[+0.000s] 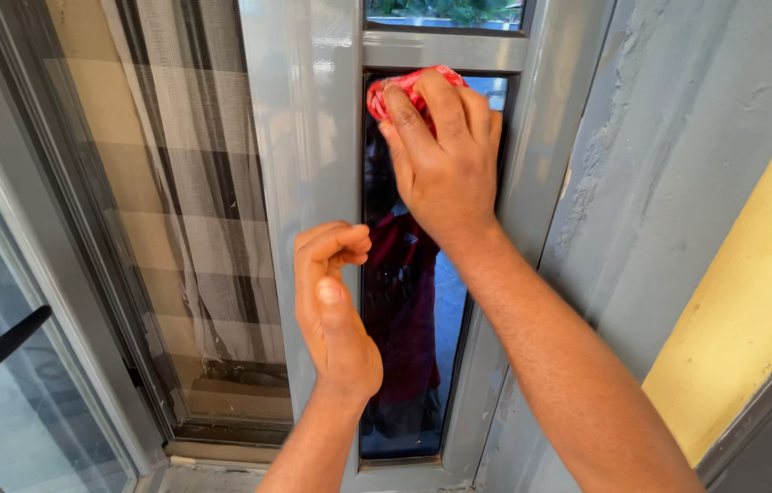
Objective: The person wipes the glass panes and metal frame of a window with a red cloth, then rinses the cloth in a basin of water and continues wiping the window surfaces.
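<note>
— Grey door frame [308, 137], one; narrow glass pane [404, 365] set in it, one, with a second small pane [445, 11] above the crossbar. Striped curtain [176, 183] off to the left, one.

— And the hands? Two?

— Two. Right hand [445, 155] clamped on one red cloth [386, 91], pressed flat to the top left corner of the narrow pane. Left hand [331, 301] loosely curled, holding nothing, resting against the frame's upright beside the pane's left edge.

— Much wiped?

— Hard to judge. Cloth only at the top edge; probably most of the pane below left to do, down to the bottom corners.
</note>
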